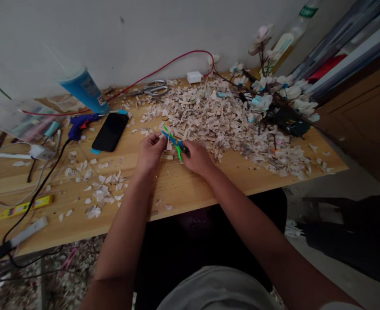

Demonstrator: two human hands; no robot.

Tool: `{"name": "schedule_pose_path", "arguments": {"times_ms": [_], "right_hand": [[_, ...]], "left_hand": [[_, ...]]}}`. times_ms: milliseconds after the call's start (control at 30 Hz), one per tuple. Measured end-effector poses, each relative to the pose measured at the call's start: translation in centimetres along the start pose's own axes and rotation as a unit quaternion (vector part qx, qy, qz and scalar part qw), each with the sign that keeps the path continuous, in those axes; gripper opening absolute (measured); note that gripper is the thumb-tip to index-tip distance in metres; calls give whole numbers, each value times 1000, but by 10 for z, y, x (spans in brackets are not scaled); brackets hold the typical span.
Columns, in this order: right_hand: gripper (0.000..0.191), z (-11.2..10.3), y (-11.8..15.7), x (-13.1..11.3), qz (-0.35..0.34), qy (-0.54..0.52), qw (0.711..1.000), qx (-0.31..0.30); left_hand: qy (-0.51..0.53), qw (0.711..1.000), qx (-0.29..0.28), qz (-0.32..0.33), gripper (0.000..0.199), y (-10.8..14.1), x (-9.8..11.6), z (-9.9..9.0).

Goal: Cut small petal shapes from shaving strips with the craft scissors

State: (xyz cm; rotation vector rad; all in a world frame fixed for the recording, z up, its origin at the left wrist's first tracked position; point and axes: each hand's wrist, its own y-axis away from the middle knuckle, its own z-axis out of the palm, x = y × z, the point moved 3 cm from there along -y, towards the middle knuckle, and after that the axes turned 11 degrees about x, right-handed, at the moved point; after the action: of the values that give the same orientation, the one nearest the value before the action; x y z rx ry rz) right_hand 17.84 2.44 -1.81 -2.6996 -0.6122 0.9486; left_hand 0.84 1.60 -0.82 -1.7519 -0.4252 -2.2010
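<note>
My right hand (194, 156) is closed around the handles of a pair of blue and green scissors (176, 143). The blades point up and left, toward my left hand (152, 150). That hand is closed, its thumb and fingers pinching a thin pale strip (168, 142) beside the blades. What the strip is made of cannot be told for sure. Behind both hands spreads a large heap of pale, curled scraps (202, 114). Smaller flakes (102, 193) lie to the left of my left forearm.
On the wooden table (183, 189) are a black phone (110, 132), a blue glue gun (80, 125), a blue cup (84, 88), grey-handled scissors (156, 88), a yellow box cutter (26, 207) and a power strip (29, 231). White-flowered branches (264, 101) stand at the right. Cables cross the left side.
</note>
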Motion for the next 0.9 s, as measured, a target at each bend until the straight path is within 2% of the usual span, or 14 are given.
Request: {"name": "schedule_pose_path", "arguments": {"times_ms": [200, 367, 467, 600, 733, 900], "right_hand": [[11, 1, 0, 1, -6, -2, 1000, 6], [14, 3, 0, 2, -1, -2, 1000, 14], [16, 2, 0, 2, -3, -2, 1000, 17], [17, 2, 0, 1, -12, 2, 1000, 11], [15, 1, 0, 0, -13, 9, 1000, 6], [15, 1, 0, 0, -13, 10, 1000, -3]], "left_hand": [[19, 999, -24, -29, 15, 2, 7, 2], [103, 987, -40, -113, 17, 12, 10, 13], [122, 984, -32, -129, 16, 14, 7, 16], [108, 991, -4, -80, 15, 8, 2, 11], [32, 999, -31, -19, 16, 2, 2, 4], [-45, 998, -41, 19, 20, 1, 10, -2]]}}
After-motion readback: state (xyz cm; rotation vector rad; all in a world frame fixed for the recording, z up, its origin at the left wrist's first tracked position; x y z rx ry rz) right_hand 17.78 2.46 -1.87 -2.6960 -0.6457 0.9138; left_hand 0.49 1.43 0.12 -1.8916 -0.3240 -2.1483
